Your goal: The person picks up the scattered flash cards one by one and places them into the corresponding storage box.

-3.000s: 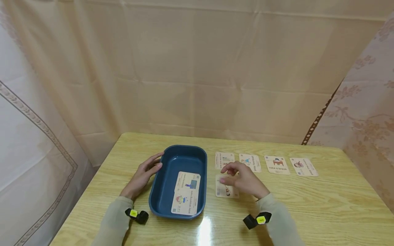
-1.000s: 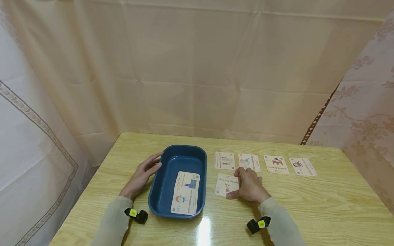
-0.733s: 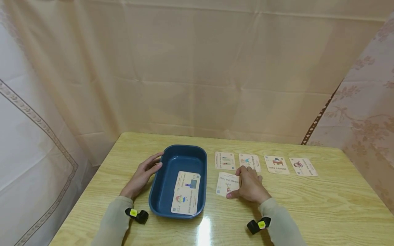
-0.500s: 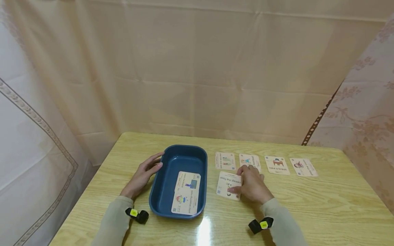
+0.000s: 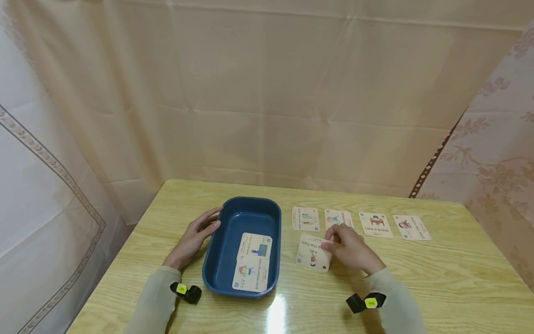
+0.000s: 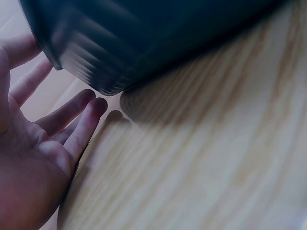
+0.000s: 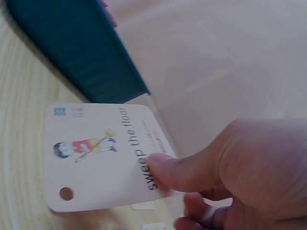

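Observation:
Between thumb and fingers, my right hand [image 5: 350,248] pinches a flashcard [image 5: 314,254] that reads "sweep the floor". In the right wrist view the thumb lies on the printed face of this flashcard [image 7: 96,158], beside a drawing of a child with a broom, and a punched hole shows at one corner. My left hand [image 5: 193,239] rests at the left rim of a blue tray [image 5: 217,273], its fingers extended along the outer wall. Two flashcards [image 5: 252,262] lie overlapping inside the tray, one reading "play skipping rope". In the left wrist view the left fingers [image 6: 86,127] are spread beside the tray's side.
Several flashcards lie in a row along the back right of the wooden table [image 5: 417,283]: a card with a green picture [image 5: 305,218], a football card [image 5: 337,218], a "take a break" card [image 5: 375,224] and another card [image 5: 411,227]. A beige curtain [image 5: 267,102] hangs behind.
My right hand came down to the "sweep the floor" flashcard, pinched its right edge and lifted it, shifting slightly right. The left hand and the tray have stayed in place.

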Demonstrator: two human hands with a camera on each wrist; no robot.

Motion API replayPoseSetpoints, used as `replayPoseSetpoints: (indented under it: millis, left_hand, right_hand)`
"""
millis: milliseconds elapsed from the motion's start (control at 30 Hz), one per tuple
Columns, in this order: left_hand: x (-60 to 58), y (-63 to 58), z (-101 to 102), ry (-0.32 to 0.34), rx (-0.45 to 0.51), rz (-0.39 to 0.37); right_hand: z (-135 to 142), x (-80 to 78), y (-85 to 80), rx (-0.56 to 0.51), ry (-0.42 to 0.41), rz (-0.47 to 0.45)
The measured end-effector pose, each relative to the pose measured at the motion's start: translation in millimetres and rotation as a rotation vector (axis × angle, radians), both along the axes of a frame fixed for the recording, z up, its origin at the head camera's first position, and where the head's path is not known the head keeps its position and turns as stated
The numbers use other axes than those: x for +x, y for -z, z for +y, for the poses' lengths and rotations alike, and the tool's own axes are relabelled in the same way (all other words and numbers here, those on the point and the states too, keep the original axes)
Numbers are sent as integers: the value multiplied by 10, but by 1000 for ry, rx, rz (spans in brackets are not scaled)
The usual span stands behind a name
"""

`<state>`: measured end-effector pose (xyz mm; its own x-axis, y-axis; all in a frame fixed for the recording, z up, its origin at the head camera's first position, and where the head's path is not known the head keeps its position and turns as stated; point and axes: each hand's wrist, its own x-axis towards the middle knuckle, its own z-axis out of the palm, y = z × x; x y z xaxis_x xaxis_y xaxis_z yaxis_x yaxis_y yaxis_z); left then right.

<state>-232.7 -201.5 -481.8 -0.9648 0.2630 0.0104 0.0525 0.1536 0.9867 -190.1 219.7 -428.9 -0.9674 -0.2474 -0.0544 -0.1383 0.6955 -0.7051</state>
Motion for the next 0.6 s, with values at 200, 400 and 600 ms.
replayPoseSetpoints:
  millis: [200,400,600]
  left_hand:
    - [-2,3,-2,-2,-1,-3]
    - [-4,9,-6,-2,1,-2]
    - [-6,10,-7,-1,-1,-4]
  right_hand:
    - [31,22,-86,-27,-48,-7]
    - [47,33,-130,-49,-58,-3]
    - [74,43,-167,-90,-72,17]
